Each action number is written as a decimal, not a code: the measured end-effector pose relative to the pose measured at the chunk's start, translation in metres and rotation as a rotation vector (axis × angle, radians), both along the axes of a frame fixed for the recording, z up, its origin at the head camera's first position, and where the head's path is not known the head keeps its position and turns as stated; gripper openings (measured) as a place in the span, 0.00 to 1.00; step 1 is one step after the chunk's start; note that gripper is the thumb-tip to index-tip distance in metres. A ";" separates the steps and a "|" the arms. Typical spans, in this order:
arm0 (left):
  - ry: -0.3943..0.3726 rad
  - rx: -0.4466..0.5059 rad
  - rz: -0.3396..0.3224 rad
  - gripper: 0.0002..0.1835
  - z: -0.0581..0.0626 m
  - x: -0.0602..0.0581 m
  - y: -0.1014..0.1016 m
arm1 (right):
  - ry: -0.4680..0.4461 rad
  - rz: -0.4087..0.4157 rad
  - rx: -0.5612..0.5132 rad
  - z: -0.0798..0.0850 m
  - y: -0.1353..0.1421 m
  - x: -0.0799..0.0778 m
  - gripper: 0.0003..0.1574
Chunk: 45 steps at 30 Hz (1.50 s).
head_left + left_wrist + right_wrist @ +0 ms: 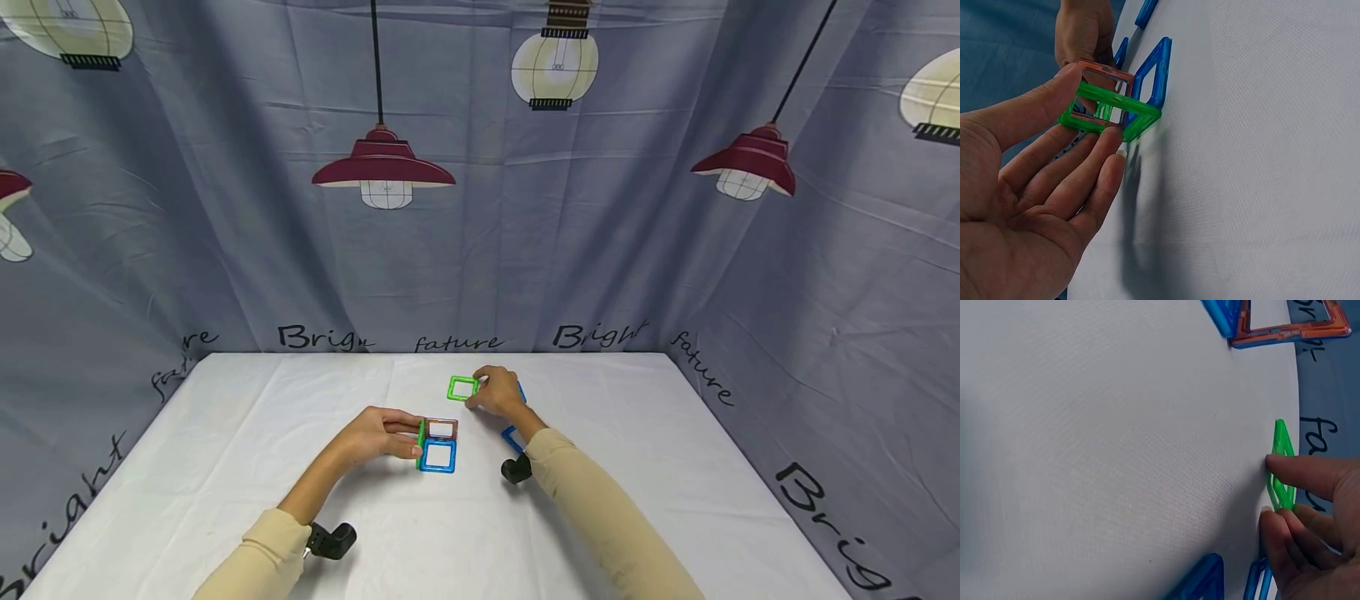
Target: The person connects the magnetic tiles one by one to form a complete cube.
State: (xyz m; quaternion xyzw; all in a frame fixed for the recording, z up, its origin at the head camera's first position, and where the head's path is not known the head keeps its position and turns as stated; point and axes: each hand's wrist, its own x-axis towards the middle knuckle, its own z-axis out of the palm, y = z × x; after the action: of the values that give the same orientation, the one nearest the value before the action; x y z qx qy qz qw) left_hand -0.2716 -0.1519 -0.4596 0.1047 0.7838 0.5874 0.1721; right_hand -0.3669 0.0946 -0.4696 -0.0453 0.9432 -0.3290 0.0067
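Note:
My left hand (pixel 369 435) grips an upright green square magnetic tile (pixel 1110 97) between thumb and fingers. Joined to it are an orange-brown square tile (pixel 1107 67), standing on edge, and a blue square tile (pixel 438 469) that lies on the table side nearer me. Farther back on the table, my right hand (pixel 497 392) pinches a second green square tile (pixel 1282 434) by one edge, thumb on one side and fingers on the other. In the right wrist view the orange-brown and blue tiles show at the top.
Two more blue tiles lie beside my right hand and forearm, one close to the wrist (pixel 512 439), the other partly hidden behind the hand (pixel 522 390). A white cloth covers the table (pixel 600 417). Behind it hangs a grey-blue curtain (pixel 465 250) printed with lamps.

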 end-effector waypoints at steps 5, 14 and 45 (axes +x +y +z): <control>0.002 0.020 -0.010 0.31 -0.001 -0.001 0.000 | 0.018 0.014 -0.031 0.002 0.001 0.004 0.36; -0.013 0.021 -0.005 0.32 -0.002 -0.001 -0.001 | -0.004 0.053 -0.006 0.016 0.010 0.019 0.35; -0.019 -0.002 -0.017 0.32 0.003 0.000 -0.001 | -0.050 0.292 0.087 0.023 0.038 0.091 0.31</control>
State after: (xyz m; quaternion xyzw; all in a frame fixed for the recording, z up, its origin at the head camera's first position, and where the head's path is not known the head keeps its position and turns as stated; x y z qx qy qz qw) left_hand -0.2718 -0.1527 -0.4569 0.1054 0.7819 0.5860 0.1848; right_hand -0.2757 0.1326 -0.4467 -0.1735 0.9395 -0.2845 0.0801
